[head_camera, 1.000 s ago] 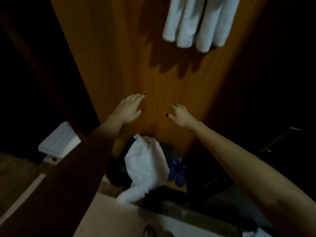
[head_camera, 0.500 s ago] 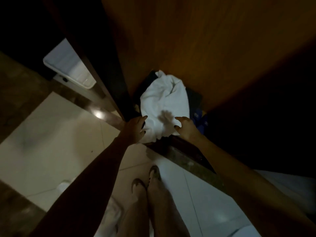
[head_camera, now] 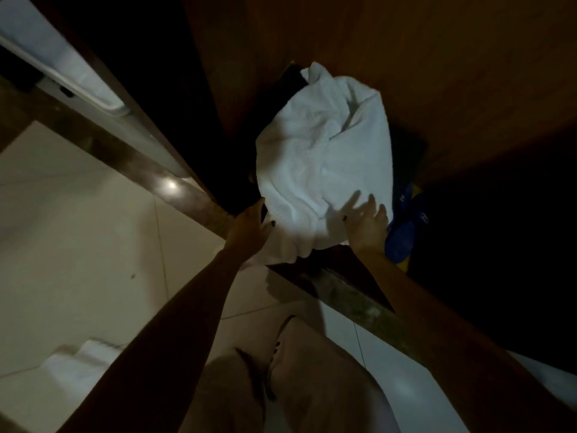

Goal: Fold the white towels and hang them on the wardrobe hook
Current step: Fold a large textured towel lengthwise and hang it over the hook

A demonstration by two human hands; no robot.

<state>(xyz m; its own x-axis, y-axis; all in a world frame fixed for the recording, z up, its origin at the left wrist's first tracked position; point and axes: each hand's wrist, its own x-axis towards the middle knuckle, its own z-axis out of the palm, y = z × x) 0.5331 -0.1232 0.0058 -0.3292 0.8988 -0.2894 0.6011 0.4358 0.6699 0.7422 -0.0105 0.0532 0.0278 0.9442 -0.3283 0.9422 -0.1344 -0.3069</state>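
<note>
crumpled towel (head_camera: 324, 151) overhangs the wardrobe (head_camera: 331, 276) floor's front edge; left hand (head_camera: 249, 228) and right hand (head_camera: 367, 223), both wide, fingers straight, at its near end.

Both our arms are stretched forward and down, bare. Our left hand (head_camera: 249, 226) lies extended, fingers straight and close together, thumb angled toward the right hand (head_camera: 367, 225). That one is spread flat, fingers fanned. The hands are level, near each other, not touching.
</note>
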